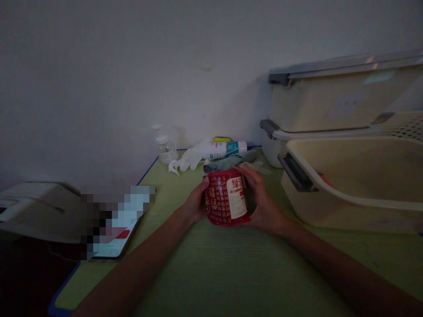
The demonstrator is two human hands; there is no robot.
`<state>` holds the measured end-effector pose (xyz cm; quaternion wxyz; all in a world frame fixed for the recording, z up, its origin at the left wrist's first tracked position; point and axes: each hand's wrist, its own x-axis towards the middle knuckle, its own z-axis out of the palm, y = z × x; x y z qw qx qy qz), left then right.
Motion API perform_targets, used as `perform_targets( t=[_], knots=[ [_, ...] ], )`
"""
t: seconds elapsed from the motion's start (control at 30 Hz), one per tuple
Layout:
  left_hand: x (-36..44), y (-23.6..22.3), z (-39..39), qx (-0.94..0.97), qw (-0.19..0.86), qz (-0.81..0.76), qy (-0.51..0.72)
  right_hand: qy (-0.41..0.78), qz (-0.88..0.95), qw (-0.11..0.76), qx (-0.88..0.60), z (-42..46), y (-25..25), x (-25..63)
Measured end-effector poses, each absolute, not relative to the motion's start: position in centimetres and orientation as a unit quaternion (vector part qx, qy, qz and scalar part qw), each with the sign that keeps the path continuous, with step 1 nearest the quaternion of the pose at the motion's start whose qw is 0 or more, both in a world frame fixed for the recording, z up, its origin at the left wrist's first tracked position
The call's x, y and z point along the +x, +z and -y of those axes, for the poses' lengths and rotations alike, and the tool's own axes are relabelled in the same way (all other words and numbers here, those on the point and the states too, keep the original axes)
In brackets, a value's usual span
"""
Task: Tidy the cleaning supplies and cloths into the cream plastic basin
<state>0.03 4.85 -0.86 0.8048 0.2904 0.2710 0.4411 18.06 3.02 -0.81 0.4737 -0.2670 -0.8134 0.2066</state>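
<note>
Both hands grip a red package [220, 198] with gold characters and a white label, held tilted above the green table. My left hand [196, 203] closes on its left side, thumb near the upper edge. Around the right side wraps my right hand [262, 204], fingers over the top corner and thumb low. Part of the package behind the right hand is dark, and I cannot make out what is there. Just behind it lies a folded grey-green cloth [228, 162].
White gloves [191, 156], a white and teal tube [224, 149], a yellow sponge [221, 139] and a pump bottle [165, 149] lie by the wall. Cream bins [346, 215] stand at right. A phone or tablet [112, 244] rests at the left table edge, partly pixelated.
</note>
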Motion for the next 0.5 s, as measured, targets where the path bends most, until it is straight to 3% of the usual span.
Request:
perform_targets(
  t=[0.33,0.5],
  knots=[
    [1.8,0.4,-5.1,0.3,0.731,-0.35,0.503,0.167,0.807,0.502,-0.264,-2.6,-0.5,18.2],
    [1.9,0.5,-4.7,0.281,0.773,-0.332,0.462,0.145,0.832,0.483,-0.231,-2.6,-0.3,17.9]
  ],
)
